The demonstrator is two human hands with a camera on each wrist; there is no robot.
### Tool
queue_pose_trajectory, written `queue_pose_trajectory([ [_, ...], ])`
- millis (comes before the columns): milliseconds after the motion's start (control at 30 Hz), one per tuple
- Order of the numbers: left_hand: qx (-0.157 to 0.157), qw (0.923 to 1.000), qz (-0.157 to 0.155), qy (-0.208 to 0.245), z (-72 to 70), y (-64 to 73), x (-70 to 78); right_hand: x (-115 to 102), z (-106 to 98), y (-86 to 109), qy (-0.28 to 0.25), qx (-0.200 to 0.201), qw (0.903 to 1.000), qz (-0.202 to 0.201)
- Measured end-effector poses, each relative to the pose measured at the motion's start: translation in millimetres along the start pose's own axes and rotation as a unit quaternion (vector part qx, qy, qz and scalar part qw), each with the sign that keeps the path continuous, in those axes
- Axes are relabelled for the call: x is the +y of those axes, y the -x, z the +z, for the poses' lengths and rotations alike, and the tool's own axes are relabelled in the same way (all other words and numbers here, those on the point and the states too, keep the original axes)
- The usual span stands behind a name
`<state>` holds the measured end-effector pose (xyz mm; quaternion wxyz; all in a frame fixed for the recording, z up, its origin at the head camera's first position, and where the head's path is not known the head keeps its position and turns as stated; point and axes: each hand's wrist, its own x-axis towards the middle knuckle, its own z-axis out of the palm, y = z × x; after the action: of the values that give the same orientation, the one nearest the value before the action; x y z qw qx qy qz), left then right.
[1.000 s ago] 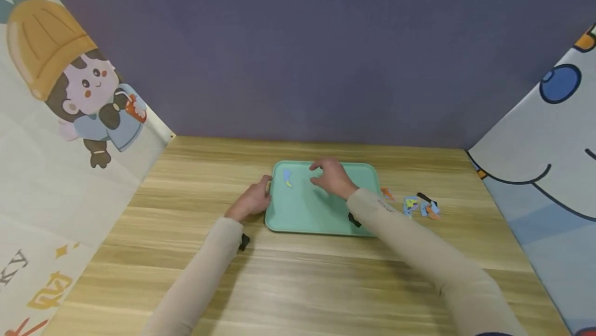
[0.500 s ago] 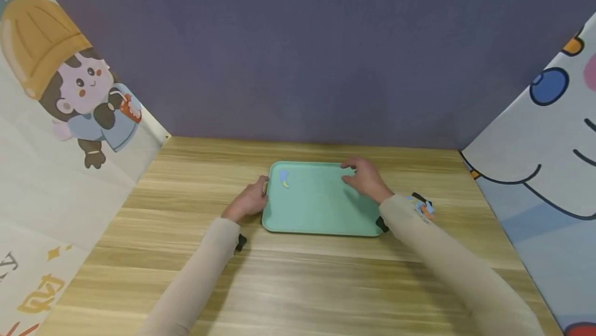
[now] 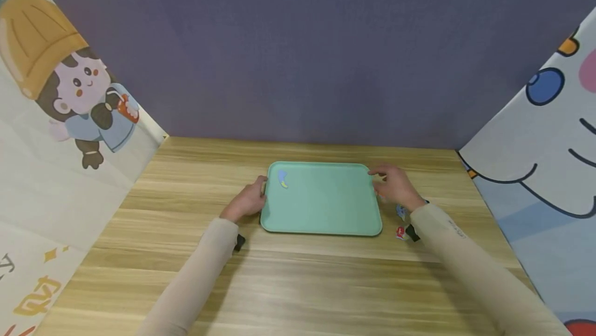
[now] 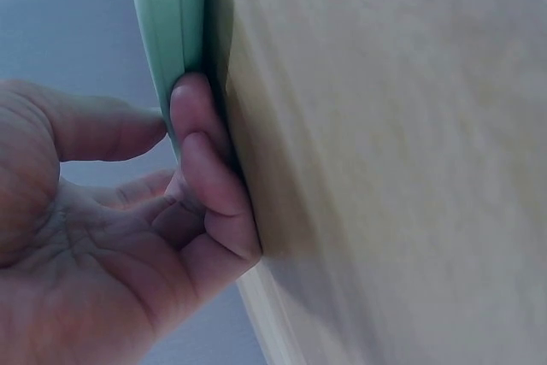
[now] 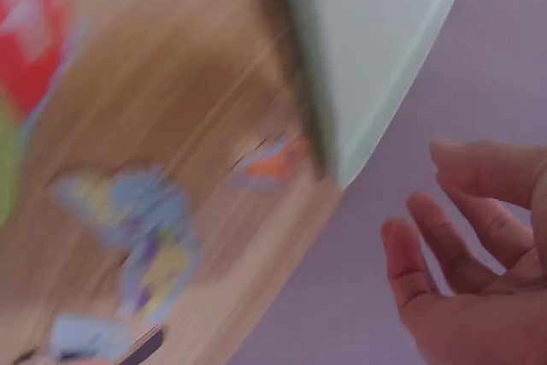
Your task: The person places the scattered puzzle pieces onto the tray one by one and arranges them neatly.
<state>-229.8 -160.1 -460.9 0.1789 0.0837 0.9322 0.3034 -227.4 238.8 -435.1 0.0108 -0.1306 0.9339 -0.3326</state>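
Observation:
A mint-green tray (image 3: 326, 201) lies on the wooden table. My left hand (image 3: 246, 201) grips its left rim; in the left wrist view the thumb lies against the rim and the curled fingers (image 4: 214, 173) press along the side and underside. On the tray's upper left is a small flat blue-and-yellow cut-out piece (image 3: 282, 179). Held over the tray's right edge, my right hand (image 3: 396, 188) has relaxed, parted fingers with nothing between them. The right wrist view shows that hand (image 5: 479, 254) apart from the tray's rim (image 5: 393, 108).
Right of the tray, several flat colourful cut-outs lie on the table: a red one (image 3: 400, 232), a blue-and-yellow one (image 5: 141, 211) and an orange one (image 5: 273, 162). The right forearm partly hides this group. A dark wall (image 3: 298, 56) stands behind the table (image 3: 298, 284).
My right hand has moved rightward from over the tray's middle to its right edge. My left hand keeps its hold on the left rim. The head view has turned slightly.

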Motion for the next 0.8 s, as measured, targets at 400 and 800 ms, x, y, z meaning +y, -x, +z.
queue_pose_trajectory([
  [400, -0.001, 1.0, -0.002, 0.004, -0.6, 0.7, 0.7, 34.0, -8.6, 14.9, 0.021, -0.064, 0.9975, 0.023],
  [800, -0.004, 0.9999, -0.008, 0.004, 0.4, 0.3, 0.8, 55.5, 1.7, 9.6, 0.047, -0.072, 0.9936, -0.073],
])
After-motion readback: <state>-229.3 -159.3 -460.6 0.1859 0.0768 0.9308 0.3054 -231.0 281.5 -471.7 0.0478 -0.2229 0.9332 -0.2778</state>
